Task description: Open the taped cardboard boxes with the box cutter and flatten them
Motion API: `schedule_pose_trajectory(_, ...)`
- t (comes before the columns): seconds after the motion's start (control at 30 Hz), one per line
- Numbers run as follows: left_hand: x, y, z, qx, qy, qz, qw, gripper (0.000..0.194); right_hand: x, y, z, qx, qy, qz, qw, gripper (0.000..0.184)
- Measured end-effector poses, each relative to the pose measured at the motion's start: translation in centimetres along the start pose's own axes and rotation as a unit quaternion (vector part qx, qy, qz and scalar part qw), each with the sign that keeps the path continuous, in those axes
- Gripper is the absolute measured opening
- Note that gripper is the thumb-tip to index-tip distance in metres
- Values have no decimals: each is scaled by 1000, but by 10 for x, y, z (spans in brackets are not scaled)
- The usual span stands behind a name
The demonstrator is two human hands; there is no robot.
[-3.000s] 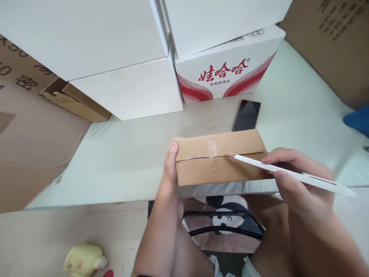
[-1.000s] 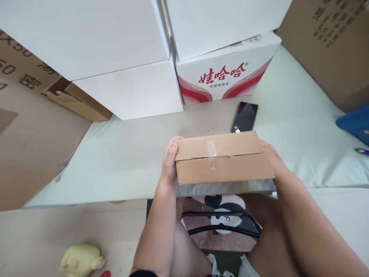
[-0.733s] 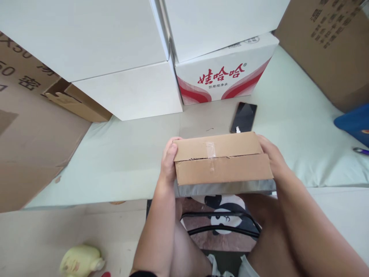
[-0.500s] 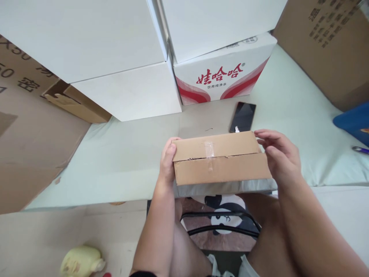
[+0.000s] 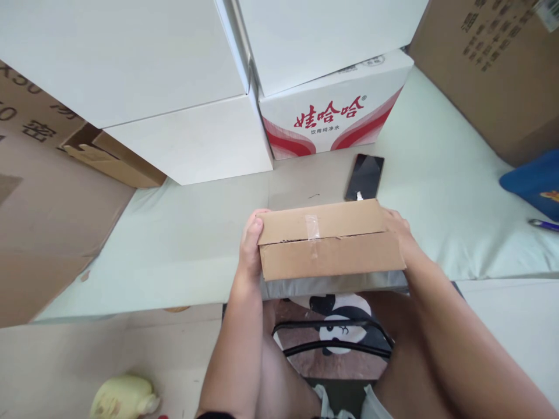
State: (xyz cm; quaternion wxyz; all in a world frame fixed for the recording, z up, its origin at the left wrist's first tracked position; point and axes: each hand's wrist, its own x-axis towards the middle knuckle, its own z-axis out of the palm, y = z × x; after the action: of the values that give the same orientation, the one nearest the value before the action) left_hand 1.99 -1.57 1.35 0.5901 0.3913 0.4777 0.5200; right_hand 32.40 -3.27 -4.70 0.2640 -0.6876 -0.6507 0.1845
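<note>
A small brown cardboard box (image 5: 332, 256) is held at the front edge of the cloth-covered table. A strip of clear tape (image 5: 312, 228) crosses the seam between its flaps, and a narrow dark gap shows along that seam. My left hand (image 5: 251, 241) grips the left end, thumb on the near side and fingers mostly behind. At the right end, my right hand (image 5: 399, 230) is closed against the box; its fingertips are hidden behind the cardboard. Just beyond the box lies a black phone (image 5: 365, 176), with a small white piece (image 5: 359, 196) at its near end.
White boxes (image 5: 187, 142) and a red-and-white water carton (image 5: 332, 122) stand at the back. Large brown cartons flank the table (image 5: 192, 250). A blue object (image 5: 533, 180) and a pen (image 5: 544, 224) lie right. A yellow bottle (image 5: 122, 397) is on the floor.
My right hand has gone from spread fingers beside the box's right end to closing against it, fingers passing behind. The view has shifted slightly; my left hand keeps its grip.
</note>
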Motion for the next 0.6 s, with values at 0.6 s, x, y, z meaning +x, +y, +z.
schedule_pose_trajectory(0.6,-6,-5,1,-3,10,-29,1000,48,-31,-82,-90,528,224,56,817,31)
